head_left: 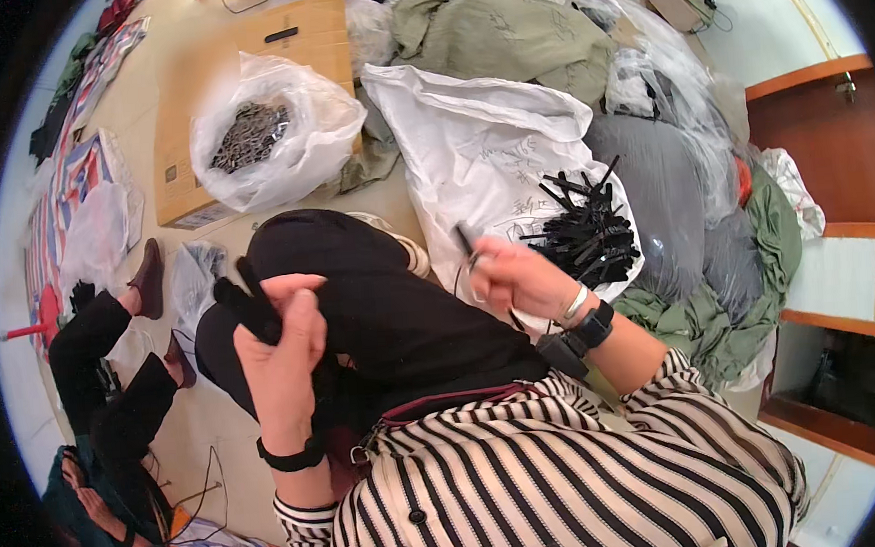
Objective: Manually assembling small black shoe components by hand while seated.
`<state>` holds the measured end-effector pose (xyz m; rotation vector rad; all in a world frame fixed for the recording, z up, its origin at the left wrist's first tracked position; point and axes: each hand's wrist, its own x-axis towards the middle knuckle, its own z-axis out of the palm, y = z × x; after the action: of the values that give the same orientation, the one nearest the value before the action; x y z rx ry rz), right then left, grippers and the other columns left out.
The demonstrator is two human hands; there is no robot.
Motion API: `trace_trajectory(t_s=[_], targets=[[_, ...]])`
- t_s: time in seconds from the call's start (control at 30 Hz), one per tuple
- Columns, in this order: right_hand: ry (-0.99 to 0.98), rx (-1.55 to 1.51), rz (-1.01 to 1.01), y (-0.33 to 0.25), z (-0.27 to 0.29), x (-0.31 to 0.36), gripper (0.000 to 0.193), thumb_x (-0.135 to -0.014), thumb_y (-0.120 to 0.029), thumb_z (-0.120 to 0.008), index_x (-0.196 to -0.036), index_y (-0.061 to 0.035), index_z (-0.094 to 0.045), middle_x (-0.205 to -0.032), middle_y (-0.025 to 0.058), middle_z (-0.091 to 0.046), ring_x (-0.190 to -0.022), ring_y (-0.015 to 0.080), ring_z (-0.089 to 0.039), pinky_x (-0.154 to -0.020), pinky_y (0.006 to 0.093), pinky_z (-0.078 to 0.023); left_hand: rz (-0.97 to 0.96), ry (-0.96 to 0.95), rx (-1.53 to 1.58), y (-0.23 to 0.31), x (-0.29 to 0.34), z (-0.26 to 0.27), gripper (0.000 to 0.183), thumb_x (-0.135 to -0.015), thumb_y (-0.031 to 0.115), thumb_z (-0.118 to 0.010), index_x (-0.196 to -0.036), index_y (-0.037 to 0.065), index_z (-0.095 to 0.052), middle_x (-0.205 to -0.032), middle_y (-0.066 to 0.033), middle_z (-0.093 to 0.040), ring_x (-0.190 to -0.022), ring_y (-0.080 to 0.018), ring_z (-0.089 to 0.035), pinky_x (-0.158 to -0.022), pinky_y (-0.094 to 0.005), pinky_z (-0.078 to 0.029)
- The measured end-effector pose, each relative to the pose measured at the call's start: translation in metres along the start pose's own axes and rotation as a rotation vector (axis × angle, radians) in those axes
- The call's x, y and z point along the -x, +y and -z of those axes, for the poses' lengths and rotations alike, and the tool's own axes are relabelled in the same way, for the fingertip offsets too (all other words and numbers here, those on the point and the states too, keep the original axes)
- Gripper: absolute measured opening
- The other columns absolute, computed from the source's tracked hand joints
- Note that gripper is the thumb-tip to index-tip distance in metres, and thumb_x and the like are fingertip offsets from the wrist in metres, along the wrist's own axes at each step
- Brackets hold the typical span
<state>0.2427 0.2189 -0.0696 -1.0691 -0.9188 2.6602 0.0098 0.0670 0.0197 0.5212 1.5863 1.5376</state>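
Note:
My left hand [291,343] is raised over my left thigh, fingers closed round a bunch of black strips [247,303] whose ends stick out beyond the thumb. My right hand [526,278] is held over the near edge of the white sack, its fingers pinching one slim dark strip [464,240]. That strip is slightly blurred, so its exact kind cannot be made out. To the right of it, a loose heap of similar black strips [587,232] lies on the white sack [479,136]. The two hands are well apart.
A clear plastic bag [324,130] of small dark metallic parts [251,136] stands on a cardboard box [308,46]; one black piece [282,34] lies there too. Green cloth [504,44] and grey filled bags [648,200] bound the sack. Another person [105,414] sits at left.

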Motion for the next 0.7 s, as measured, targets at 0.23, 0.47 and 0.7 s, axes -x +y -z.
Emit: trace_trajectory(t_s=[0.23, 0.47, 0.7], targets=[[1.219, -0.384, 0.636, 0.046, 0.208, -0.005, 0.017, -0.083, -0.014, -0.058, -0.072, -0.0024, -0.051, -0.073, 0.0031, -0.049, -0.063, 0.0153, -0.047, -0.056, 0.0312, -0.037, -0.08, -0.008, -0.047, -0.031, -0.009, -0.008, 0.014, -0.093, 0.009, -0.048, -0.104, 0.0, -0.053, -0.083, -0.0031, -0.054, -0.063, -0.0049, -0.044, -0.053, -0.0166, -0.033], [0.475, 0.231, 0.572, 0.077, 0.159, -0.048, 0.026, -0.081, -0.008, -0.059, -0.107, -0.0014, -0.059, -0.089, 0.0057, -0.063, -0.077, 0.0145, -0.059, -0.065, 0.0254, -0.048, 0.065, -0.08, -0.043, -0.018, -0.007, -0.026, 0.018, -0.098, 0.017, -0.042, -0.101, 0.002, -0.053, -0.074, -0.0033, -0.055, -0.052, -0.0048, -0.042, -0.046, -0.018, -0.033], [-0.45, 0.318, 0.428, -0.021, -0.106, -0.056, 0.011, -0.09, -0.009, -0.055, -0.097, -0.0003, -0.054, -0.082, 0.0011, -0.057, -0.071, 0.0069, -0.052, -0.065, 0.023, -0.045, 0.19, -0.193, -0.179, -0.003, 0.003, -0.011, 0.024, -0.096, 0.026, -0.049, -0.086, 0.006, -0.059, -0.061, 0.0025, -0.052, -0.048, -0.001, -0.037, -0.043, -0.0166, -0.026]])
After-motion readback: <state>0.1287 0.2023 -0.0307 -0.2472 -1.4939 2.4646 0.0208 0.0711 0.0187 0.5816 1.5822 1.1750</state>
